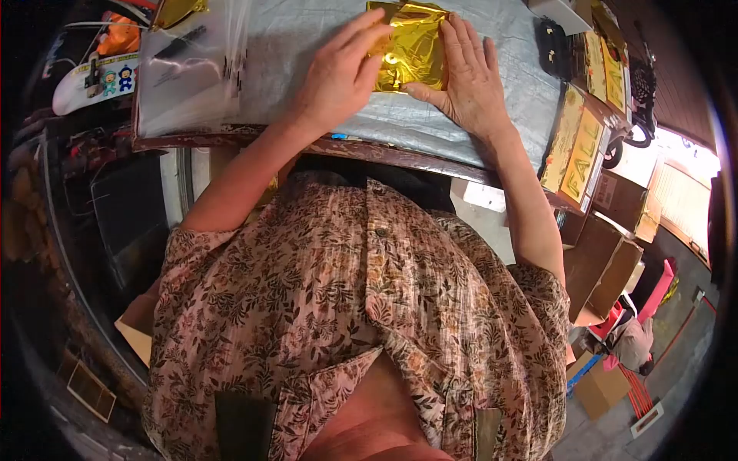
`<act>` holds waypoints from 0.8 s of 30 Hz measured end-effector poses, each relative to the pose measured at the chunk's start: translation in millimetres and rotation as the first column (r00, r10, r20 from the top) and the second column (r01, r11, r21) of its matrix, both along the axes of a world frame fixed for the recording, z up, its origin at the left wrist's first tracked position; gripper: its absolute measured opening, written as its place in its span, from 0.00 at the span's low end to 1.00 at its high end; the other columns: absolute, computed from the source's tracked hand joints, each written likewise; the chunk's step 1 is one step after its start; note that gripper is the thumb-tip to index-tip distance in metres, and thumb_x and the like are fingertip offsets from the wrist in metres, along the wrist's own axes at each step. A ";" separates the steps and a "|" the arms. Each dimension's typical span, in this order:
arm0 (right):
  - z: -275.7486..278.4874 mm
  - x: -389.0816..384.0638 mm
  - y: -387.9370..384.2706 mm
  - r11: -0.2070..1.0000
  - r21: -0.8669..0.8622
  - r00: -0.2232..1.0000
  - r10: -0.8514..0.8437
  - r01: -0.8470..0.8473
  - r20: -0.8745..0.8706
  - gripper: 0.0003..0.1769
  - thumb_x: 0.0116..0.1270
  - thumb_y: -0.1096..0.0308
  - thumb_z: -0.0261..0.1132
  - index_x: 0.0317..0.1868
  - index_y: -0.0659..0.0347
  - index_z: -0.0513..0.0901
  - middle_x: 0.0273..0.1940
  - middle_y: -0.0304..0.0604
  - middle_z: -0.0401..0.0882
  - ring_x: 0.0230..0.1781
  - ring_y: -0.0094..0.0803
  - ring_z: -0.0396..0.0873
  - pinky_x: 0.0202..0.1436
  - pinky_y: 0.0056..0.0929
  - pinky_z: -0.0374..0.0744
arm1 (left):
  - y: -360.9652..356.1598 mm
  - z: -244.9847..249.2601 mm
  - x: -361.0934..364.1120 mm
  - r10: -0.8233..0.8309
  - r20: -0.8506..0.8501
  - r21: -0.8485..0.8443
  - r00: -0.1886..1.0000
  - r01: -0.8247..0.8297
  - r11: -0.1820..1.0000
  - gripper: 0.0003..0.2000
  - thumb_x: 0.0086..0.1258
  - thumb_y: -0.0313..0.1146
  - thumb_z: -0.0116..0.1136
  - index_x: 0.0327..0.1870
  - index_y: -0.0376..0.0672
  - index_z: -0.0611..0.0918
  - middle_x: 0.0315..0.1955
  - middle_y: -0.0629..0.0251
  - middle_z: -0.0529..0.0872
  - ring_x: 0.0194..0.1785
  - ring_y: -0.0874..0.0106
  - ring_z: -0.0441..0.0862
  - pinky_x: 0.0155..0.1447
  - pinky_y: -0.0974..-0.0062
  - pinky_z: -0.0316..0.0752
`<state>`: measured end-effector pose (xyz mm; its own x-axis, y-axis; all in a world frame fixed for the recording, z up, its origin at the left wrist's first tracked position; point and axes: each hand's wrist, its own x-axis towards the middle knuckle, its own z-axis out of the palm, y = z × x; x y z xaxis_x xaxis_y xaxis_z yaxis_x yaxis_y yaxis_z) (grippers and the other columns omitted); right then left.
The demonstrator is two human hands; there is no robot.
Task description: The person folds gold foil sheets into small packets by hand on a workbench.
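A shiny gold foil packet (415, 50), folded roughly square and wrinkled, lies on the silvery sheet covering the table (288, 58). My left hand (342, 77) rests along its left side, fingers stretched out and fingertips over the foil's edge. On the other side, my right hand (477, 84) lies flat with its fingers extended along the foil's right edge. Its thumb points inward at the lower right corner of the packet. Neither hand is closed around anything.
Clear plastic sheets (192, 69) are stacked at the table's left, with more gold foil (178, 11) behind. Yellow-labelled boxes (578, 146) line the right edge, near a black object (552, 46). Cardboard boxes (603, 261) stand lower right. The table's front edge (415, 163) runs before my body.
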<state>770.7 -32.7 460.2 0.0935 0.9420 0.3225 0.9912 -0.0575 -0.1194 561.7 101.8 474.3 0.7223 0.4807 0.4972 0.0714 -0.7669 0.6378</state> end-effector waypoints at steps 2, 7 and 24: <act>-0.4 -0.3 -1.0 1.000 0.006 1.000 -0.002 0.002 -0.011 0.69 0.57 0.17 0.63 0.80 0.70 0.62 0.81 0.58 0.61 0.83 0.53 0.57 0.83 0.64 0.54 | -0.5 -0.4 -7.3 0.051 -0.023 -0.027 0.998 -0.052 0.998 0.20 0.71 0.27 0.65 0.63 0.34 0.80 0.63 0.49 0.80 0.62 0.50 0.82 0.62 0.59 0.80; 8.9 -13.6 0.1 0.999 -0.006 0.997 -0.046 0.045 -0.067 0.68 0.58 0.21 0.66 0.81 0.69 0.59 0.82 0.60 0.58 0.84 0.55 0.56 0.83 0.65 0.53 | -8.7 10.6 -6.6 0.099 -0.088 -0.130 0.991 -0.110 0.985 0.20 0.69 0.29 0.68 0.62 0.36 0.80 0.56 0.52 0.79 0.55 0.49 0.82 0.60 0.58 0.79; 25.5 -2.5 2.3 0.965 0.146 0.906 -0.144 0.217 -0.399 0.14 0.63 0.70 0.75 0.47 0.64 0.87 0.52 0.51 0.85 0.50 0.51 0.80 0.57 0.45 0.78 | 51.9 19.6 42.1 -0.047 -0.168 0.038 0.985 0.055 0.998 0.20 0.70 0.34 0.69 0.62 0.44 0.82 0.62 0.58 0.80 0.65 0.54 0.79 0.70 0.60 0.74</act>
